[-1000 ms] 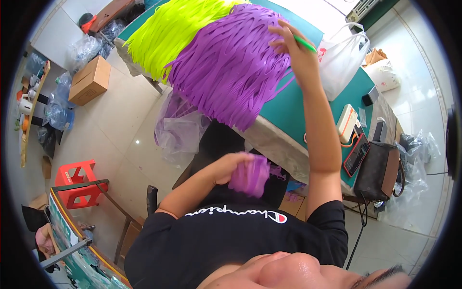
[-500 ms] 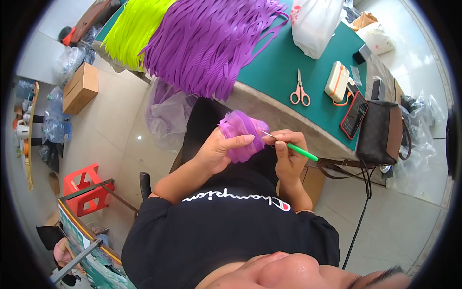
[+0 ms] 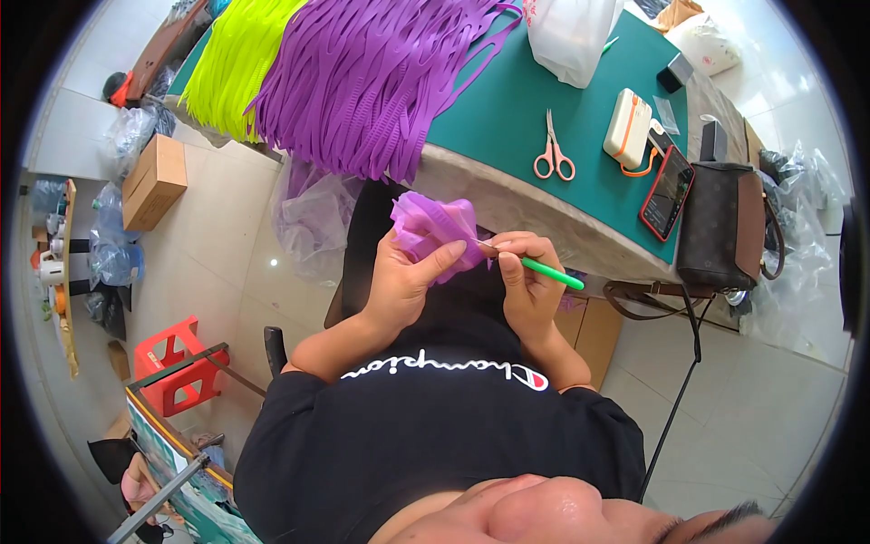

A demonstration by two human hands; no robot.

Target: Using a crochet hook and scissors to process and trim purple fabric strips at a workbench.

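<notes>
My left hand (image 3: 403,276) grips a folded bunch of purple strips (image 3: 435,228) over my lap. Just to its right, my right hand (image 3: 527,286) holds a thin green-handled tool (image 3: 544,268), whose tip touches the bunch. Both hands sit below the near edge of a green-topped table (image 3: 507,109). On that table a big pile of purple strips (image 3: 372,77) hangs over the edge, next to a pile of yellow-green strips (image 3: 237,59).
On the table lie pink-handled scissors (image 3: 553,156), a white and orange box (image 3: 627,129), a phone (image 3: 668,190), a white plastic bag (image 3: 571,32) and a brown handbag (image 3: 720,218). A cardboard box (image 3: 152,181) and a red stool (image 3: 177,363) stand on the tiled floor at left.
My right hand came down from the purple pile on the table to my lap with the green tool. Both hands now meet at the purple bunch.
</notes>
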